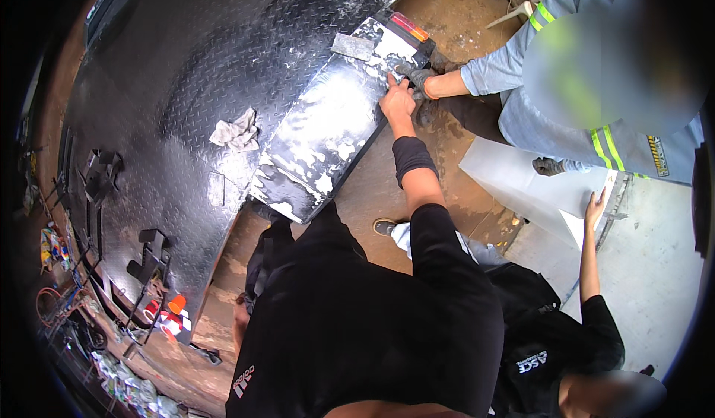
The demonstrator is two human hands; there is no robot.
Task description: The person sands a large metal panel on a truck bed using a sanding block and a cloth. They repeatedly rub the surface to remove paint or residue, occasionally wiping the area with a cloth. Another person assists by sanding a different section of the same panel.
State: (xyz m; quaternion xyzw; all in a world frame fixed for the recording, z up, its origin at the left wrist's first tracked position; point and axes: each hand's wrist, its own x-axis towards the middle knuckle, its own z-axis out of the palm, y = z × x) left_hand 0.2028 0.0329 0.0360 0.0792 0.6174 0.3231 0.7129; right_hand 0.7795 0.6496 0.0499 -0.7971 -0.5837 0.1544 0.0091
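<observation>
Black panel, glossy and smeared with patches of white paste, lies slanted along the edge of a large sheet of dark checker plate, its far end carrying a red and orange lamp strip. One bare hand rests on the panel's right edge near that far end, fingers laid flat against the surface and holding nothing; its forearm wears a black sleeve band and runs back toward the lower middle of the view. From the view alone I cannot tell for certain whether this is the person's left or right hand; it comes in on the right of the body, so it reads as the right. The other hand of the person is not to be seen, hidden under the black shirt that fills the lower centre.

A co-worker in a light blue work shirt with yellow reflective stripes reaches in from the upper right, a gloved hand touching the same end of the panel, just beside the bare hand. A second person in black, low on the right, holds a raised hand against a white sheet that stands on the floor.

On the checker plate a crumpled grey rag lies just left of the panel. A flat grey scraper pad sits on the panel's far end. Black metal brackets lie near the plate's left edge, with an orange cap lower down. The floor is brown and dusty.
</observation>
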